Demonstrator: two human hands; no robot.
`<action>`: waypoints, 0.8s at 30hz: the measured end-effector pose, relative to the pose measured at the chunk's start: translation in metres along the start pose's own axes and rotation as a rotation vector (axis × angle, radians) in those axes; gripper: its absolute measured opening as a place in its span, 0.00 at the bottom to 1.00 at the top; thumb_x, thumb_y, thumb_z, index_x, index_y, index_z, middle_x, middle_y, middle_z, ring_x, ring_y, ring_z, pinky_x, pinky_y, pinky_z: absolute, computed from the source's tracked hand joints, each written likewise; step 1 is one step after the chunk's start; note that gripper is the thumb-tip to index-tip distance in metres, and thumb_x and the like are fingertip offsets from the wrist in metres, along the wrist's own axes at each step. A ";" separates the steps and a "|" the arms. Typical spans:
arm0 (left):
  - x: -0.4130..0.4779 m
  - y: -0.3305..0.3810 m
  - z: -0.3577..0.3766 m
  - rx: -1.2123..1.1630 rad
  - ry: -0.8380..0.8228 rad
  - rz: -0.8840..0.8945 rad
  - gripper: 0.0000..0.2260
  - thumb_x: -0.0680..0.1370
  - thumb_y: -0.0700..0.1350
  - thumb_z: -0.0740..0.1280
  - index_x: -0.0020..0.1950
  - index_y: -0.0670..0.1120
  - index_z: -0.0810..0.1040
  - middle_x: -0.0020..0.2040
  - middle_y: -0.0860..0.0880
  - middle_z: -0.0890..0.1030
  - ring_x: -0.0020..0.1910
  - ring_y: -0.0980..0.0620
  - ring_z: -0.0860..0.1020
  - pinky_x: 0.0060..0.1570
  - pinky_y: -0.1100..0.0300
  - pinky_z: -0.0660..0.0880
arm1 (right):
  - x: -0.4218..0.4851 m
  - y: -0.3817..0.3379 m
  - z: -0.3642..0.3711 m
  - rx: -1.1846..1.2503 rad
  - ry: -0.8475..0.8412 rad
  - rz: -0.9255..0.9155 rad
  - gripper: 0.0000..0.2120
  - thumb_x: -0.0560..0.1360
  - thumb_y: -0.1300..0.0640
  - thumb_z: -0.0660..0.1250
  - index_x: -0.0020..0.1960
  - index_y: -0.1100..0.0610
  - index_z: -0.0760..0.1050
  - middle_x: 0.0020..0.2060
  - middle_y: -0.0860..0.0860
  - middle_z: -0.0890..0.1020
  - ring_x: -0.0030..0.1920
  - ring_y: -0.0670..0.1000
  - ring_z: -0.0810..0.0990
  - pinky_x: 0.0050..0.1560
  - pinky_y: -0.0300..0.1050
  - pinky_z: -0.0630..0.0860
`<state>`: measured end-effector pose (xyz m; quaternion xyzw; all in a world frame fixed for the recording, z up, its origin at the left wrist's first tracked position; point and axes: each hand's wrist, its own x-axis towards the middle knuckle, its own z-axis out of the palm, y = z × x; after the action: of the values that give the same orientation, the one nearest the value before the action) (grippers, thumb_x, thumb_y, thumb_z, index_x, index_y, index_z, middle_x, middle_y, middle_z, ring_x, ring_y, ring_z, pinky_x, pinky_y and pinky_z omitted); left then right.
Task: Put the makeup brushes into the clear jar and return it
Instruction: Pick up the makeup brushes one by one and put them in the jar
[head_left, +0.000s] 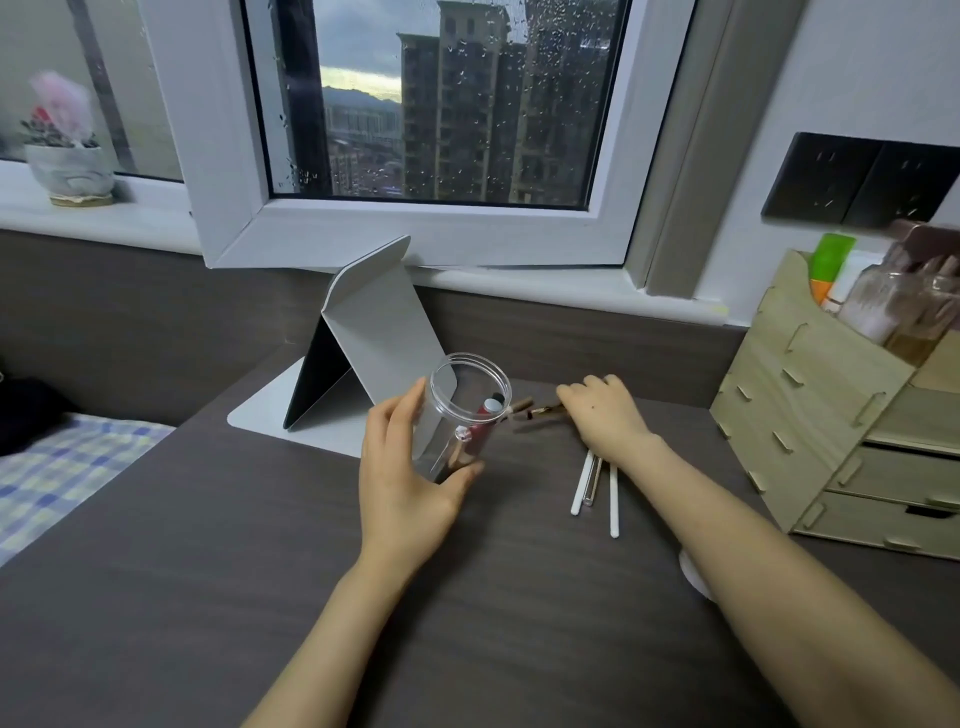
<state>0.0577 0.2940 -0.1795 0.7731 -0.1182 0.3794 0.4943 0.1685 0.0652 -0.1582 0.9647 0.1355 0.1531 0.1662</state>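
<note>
Upright: clear jar (457, 415) (left hand (410, 467) grip)

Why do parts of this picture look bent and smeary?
Head view: the wide lens bows the window frame and stretches the forearms; the potted plant at far left and the bottles in the wooden organizer smear at the edges; the brush heads by the right hand are motion-blurred; raindrops speckle the glass; daylight is dim and soft.

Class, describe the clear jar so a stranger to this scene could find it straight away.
Start at the grey folding stand below the window on the dark desk. Just in front of it, the left hand grips the clear jar. Unlike the white-handled brushes lying flat nearby, it is see-through, open-topped, and has red-and-black items inside.
</note>
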 end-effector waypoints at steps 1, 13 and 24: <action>0.000 0.001 0.000 0.004 -0.002 0.003 0.41 0.59 0.38 0.79 0.69 0.51 0.67 0.56 0.56 0.67 0.55 0.53 0.72 0.57 0.65 0.69 | -0.009 0.004 -0.007 0.068 0.021 0.040 0.11 0.77 0.64 0.56 0.56 0.57 0.71 0.53 0.55 0.80 0.56 0.58 0.74 0.51 0.50 0.65; -0.008 0.011 -0.001 0.201 -0.098 0.352 0.35 0.65 0.38 0.77 0.68 0.47 0.66 0.58 0.49 0.68 0.55 0.48 0.71 0.55 0.62 0.67 | -0.140 -0.006 -0.131 0.278 0.409 -0.027 0.09 0.73 0.52 0.62 0.46 0.52 0.79 0.35 0.47 0.80 0.36 0.53 0.76 0.36 0.45 0.71; -0.015 0.016 0.001 0.192 -0.222 0.416 0.35 0.65 0.36 0.75 0.69 0.47 0.66 0.59 0.48 0.68 0.56 0.48 0.70 0.57 0.66 0.63 | -0.119 -0.052 -0.123 0.637 0.263 0.019 0.13 0.68 0.46 0.71 0.39 0.51 0.69 0.30 0.42 0.69 0.36 0.48 0.70 0.36 0.43 0.63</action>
<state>0.0392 0.2827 -0.1796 0.8125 -0.2919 0.3952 0.3138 0.0062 0.1096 -0.0965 0.9414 0.1876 0.2277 -0.1636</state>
